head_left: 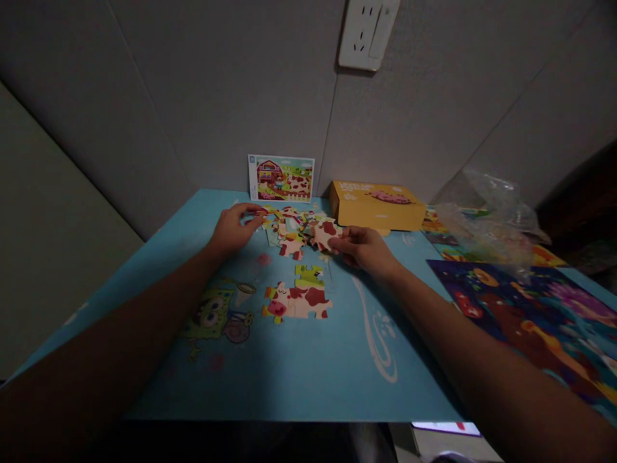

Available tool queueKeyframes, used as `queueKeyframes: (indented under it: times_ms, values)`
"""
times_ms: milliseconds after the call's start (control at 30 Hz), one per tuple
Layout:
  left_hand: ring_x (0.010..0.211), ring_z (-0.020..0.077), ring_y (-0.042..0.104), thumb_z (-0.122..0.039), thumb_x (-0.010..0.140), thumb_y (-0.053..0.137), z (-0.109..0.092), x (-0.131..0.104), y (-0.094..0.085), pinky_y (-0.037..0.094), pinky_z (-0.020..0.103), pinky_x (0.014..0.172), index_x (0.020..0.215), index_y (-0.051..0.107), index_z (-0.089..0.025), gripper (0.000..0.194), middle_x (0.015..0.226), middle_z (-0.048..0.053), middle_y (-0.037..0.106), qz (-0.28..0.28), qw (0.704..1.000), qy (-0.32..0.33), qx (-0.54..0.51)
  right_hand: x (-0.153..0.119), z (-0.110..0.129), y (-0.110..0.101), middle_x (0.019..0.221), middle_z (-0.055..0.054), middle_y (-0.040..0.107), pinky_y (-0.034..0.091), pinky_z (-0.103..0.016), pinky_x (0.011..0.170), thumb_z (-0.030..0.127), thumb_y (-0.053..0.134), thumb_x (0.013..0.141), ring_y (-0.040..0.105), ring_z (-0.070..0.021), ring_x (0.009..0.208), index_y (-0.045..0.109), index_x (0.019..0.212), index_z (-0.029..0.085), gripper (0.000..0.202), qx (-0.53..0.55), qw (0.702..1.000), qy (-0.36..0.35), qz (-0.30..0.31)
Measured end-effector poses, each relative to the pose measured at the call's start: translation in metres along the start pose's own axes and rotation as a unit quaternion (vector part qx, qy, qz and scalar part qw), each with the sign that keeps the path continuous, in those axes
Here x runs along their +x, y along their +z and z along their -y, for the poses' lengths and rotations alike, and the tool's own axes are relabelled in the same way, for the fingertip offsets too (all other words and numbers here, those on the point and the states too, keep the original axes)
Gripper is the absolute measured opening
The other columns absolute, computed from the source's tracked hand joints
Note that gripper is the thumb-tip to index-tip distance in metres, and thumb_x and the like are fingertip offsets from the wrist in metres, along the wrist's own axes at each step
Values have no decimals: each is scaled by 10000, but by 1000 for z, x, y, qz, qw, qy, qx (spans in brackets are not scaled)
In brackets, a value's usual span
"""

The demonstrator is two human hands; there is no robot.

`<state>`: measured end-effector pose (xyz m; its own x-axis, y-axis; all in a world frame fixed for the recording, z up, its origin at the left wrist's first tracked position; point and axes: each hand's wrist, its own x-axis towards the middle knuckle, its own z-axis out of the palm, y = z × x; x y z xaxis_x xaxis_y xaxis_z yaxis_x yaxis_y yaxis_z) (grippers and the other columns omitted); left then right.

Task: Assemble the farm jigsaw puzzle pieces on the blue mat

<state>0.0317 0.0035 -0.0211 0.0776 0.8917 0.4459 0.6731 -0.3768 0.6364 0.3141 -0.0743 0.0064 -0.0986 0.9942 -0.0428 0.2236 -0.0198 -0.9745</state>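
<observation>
My right hand (364, 249) pinches a cow-patterned puzzle piece (325, 235), white with brown patches, at the right side of a pile of loose puzzle pieces (289, 218). At the pile's left edge, the thumb and forefinger of my left hand (236, 228) close on a small reddish puzzle piece (261, 213), partly hidden by the fingers. Nearer to me lies a joined puzzle section (299, 301) showing a cow's pink-nosed head and patched body, with a green piece at its top.
A farm picture card (283, 179) leans on the wall behind the pile. Beside it sits a yellow box (378, 206). On the right are a crumpled clear plastic bag (491, 218) and a dark, colourful puzzle picture (525, 315). The blue table (308, 379) has printed cartoon figures.
</observation>
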Motion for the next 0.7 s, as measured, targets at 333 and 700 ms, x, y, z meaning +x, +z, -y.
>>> queueKeyframes:
  times_ms: [333,700]
  values:
    - [1412,469,186,-768,729,550,-7,25,21,208,655,1089,1250,655,-352,675,1453,127,457,50,975,-107,188,4,-12,14,861,-80,742,306,-171,321,384,739,682,519,-64,411,553,821,166,318,42,999,-3,4]
    - [1405,433,278,-651,742,646,0,35,25,274,625,1092,1082,687,-267,515,1357,133,542,74,982,-41,172,4,-7,17,867,-87,755,315,-168,327,253,692,744,540,-66,404,550,890,156,225,63,998,6,6]
